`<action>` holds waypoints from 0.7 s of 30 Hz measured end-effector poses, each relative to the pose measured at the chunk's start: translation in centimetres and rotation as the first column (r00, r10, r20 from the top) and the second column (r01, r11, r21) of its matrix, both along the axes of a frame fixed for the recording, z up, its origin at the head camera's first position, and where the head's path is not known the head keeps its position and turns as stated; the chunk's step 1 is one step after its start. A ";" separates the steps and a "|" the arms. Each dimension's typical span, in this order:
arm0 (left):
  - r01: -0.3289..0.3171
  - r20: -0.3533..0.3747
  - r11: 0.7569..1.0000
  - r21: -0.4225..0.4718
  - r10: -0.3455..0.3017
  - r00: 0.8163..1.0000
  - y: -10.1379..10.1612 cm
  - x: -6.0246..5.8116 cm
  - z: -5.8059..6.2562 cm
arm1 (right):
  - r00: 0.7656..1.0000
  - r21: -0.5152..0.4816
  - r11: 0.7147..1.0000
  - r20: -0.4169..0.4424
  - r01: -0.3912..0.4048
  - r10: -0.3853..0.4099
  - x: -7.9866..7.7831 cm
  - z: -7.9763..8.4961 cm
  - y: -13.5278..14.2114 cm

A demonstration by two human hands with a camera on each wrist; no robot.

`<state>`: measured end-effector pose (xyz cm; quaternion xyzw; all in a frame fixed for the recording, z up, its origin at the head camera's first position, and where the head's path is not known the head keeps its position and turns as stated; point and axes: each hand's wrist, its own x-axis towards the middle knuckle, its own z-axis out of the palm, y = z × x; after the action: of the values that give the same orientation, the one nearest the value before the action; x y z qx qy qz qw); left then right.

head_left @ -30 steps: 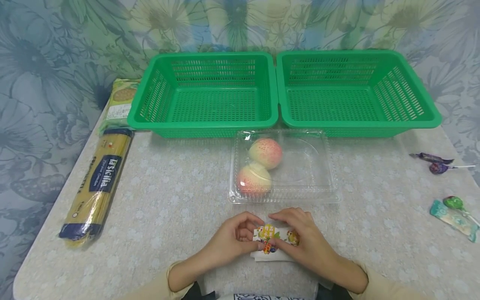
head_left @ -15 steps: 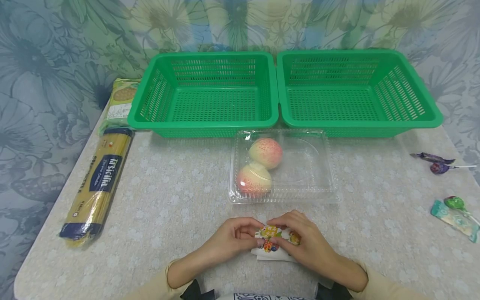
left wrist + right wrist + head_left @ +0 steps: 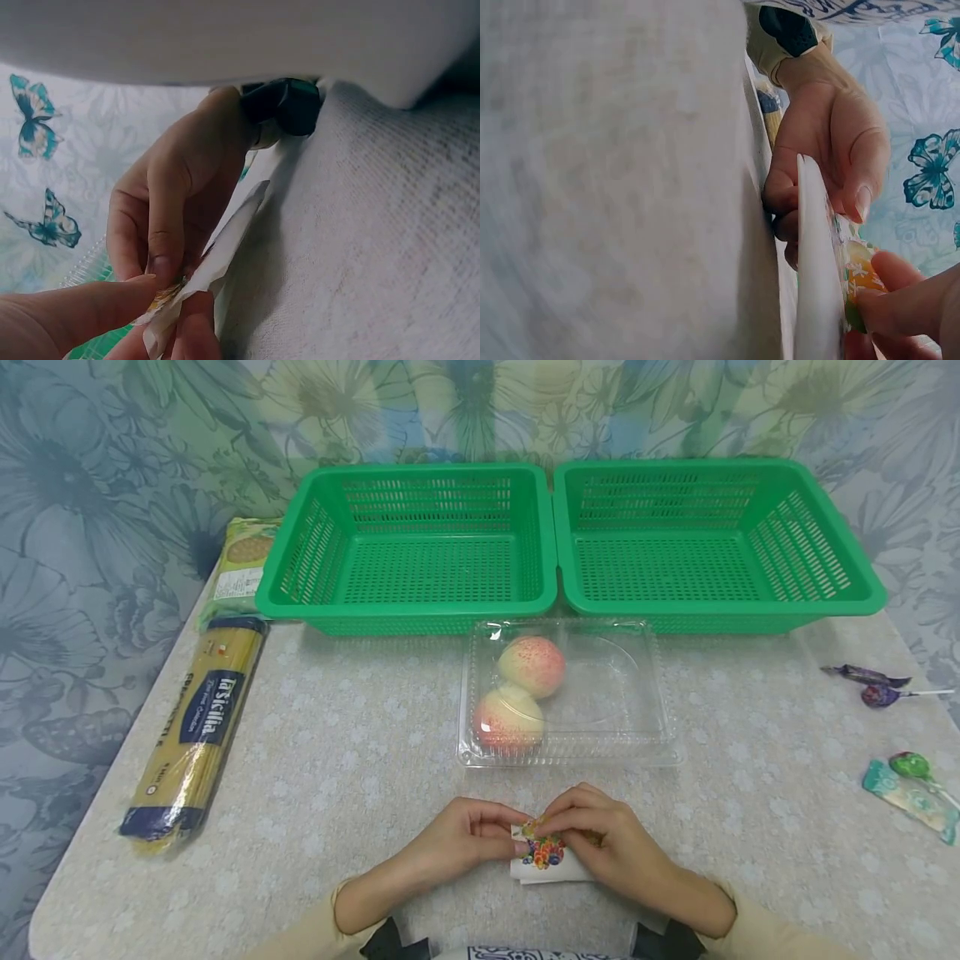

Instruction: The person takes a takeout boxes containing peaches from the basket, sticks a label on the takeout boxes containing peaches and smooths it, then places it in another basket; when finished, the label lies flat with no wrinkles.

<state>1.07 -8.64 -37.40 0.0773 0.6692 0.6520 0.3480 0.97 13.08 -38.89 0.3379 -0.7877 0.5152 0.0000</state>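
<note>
A white, folded-looking packet [image 3: 558, 869] with a colourful fruit print lies between my two hands, low in the middle of the head view. My left hand [image 3: 472, 837] pinches its left edge, thumb on the printed face. From the right, my right hand [image 3: 617, 837] pinches the upper part, its fingers covering much of the print. In the left wrist view, the white sheet [image 3: 225, 240] of the packet stands thin and tilted between both hands. An orange and green printed part [image 3: 864, 279] sits under my right fingertips in the right wrist view.
A clear plastic box [image 3: 600, 727] holds two peaches [image 3: 510, 720] just beyond my hands. Two green baskets [image 3: 420, 610] stand behind it. Spaghetti [image 3: 195, 727] and a green-yellow bag [image 3: 240, 568] lie left. Lollipops [image 3: 879, 696] and wrapped sweets [image 3: 911, 802] lie right.
My right fingers have shifted left over the packet's top. The yellow lettering and right-hand print seen earlier are now covered or turned away. Left hand stays nearly in place.
</note>
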 end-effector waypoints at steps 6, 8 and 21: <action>-0.032 0.026 0.999 -0.011 0.033 0.999 0.0 -0.1 -0.2 | 0.999 -0.028 1.000 0.049 -0.009 0.010 -0.1 0.4 0.1; -0.056 0.042 0.998 -0.007 0.056 0.998 0.0 -0.1 -0.3 | 0.995 -0.050 0.999 0.096 -0.014 0.019 -0.1 0.5 0.2; -0.070 0.070 0.997 0.033 0.067 0.995 -0.1 -0.2 -0.7 | 0.982 -0.125 0.988 0.157 -0.088 0.108 -0.4 1.2 0.8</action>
<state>0.88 -8.76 -38.13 0.0378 0.6473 0.6776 0.3469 0.61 13.87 -37.73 0.3324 -0.7357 0.5860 -0.0699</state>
